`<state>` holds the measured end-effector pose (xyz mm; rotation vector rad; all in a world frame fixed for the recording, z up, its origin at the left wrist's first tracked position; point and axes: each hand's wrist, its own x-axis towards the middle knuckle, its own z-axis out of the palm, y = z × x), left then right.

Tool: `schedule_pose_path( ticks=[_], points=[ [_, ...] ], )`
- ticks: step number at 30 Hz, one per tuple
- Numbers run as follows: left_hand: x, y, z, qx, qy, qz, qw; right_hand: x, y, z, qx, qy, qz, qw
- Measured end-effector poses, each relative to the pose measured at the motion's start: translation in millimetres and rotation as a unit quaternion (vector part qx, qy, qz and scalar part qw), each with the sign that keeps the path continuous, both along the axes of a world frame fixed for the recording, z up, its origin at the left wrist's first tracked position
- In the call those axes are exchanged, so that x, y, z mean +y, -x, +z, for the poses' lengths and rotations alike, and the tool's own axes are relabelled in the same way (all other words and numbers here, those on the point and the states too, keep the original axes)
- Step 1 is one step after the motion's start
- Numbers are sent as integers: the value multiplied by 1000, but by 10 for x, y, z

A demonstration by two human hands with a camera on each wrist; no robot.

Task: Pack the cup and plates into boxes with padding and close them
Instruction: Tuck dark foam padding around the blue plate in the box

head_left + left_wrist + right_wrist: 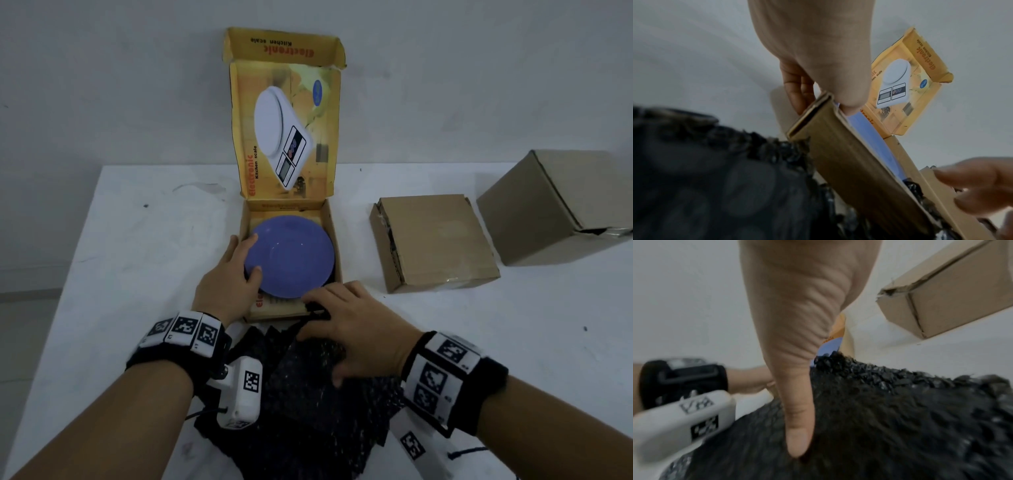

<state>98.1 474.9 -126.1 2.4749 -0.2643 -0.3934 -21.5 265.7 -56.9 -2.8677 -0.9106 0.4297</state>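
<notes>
A blue plate (294,253) lies in the open yellow kitchen-scale box (337,246), whose lid (284,130) stands up against the wall. My left hand (233,274) holds the plate's left rim: the thumb (838,73) is on the plate (869,129) and the other fingers are outside the box wall (849,162). My right hand (352,329) rests flat on a black padding sheet (308,394) in front of the box. Its fingers reach the box's near edge, where padding shows under the plate. The right thumb (795,402) presses straight on the padding (900,418).
A flat closed cardboard box (435,240) lies to the right of the yellow box, and a taller closed cardboard box (561,205) stands farther right. The white table (137,240) ends at its left edge (51,308); a wall runs behind.
</notes>
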Motion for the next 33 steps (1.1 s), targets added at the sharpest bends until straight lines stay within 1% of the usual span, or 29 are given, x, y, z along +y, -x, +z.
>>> schedule_pose_path(
  ticks=[2,4,6,7,9,10,11,13,14,16,18,19,20,23,24,26,27,29,32,33],
  points=[
    [7,-3,-5,2,-2,7,1000,44,65,-31,17,52,35,998],
    [-3,1,2,1,-3,4,1000,50,106,-90,1,41,31,999],
    [-13,-1,14,2,-2,-1,1000,17,106,-117,-30,-5,6,1000],
    [-11,-2,16,4,-3,-1,1000,-4,102,-116,-32,-32,-8,999],
    [-1,-7,11,6,-3,0,1000,-33,84,-48,-11,-100,-51,994],
    [7,-8,2,6,-2,-1,1000,-60,66,-8,6,-150,-84,985],
    [15,-7,-8,4,-1,-3,1000,-86,44,48,24,-212,-130,968],
    [26,8,-28,-2,3,-10,1000,-151,-35,134,41,-323,-248,912],
    [27,12,-36,-2,6,-9,1000,-179,-87,150,30,-353,-307,883],
    [24,13,-43,3,8,-5,1000,-210,-189,171,8,-389,-399,830],
    [15,10,-44,1,11,-8,1000,-225,-284,174,6,-415,-461,784],
    [12,5,-38,-2,12,-9,1000,-223,-333,181,11,-420,-477,772],
    [9,6,-43,-3,12,-9,1000,-217,-376,169,13,-416,-487,768],
    [3,5,-39,-2,10,-7,1000,-124,-499,207,9,-413,-485,771],
    [2,3,-40,-2,11,-8,1000,-85,-539,202,0,-412,-477,776],
    [8,5,-45,-1,10,-15,1000,-19,-616,177,-48,-383,-456,802],
    [12,5,-48,2,8,-17,1000,0,-660,157,-74,-357,-451,815],
    [11,-3,-30,12,1,-18,1000,1,-766,140,-100,-295,-452,836],
    [-16,-60,31,25,-12,-13,1000,-68,-954,125,-103,-155,-426,885],
    [-36,-76,51,32,-23,-7,999,-94,-1010,125,-113,-112,-419,894]
  ],
)
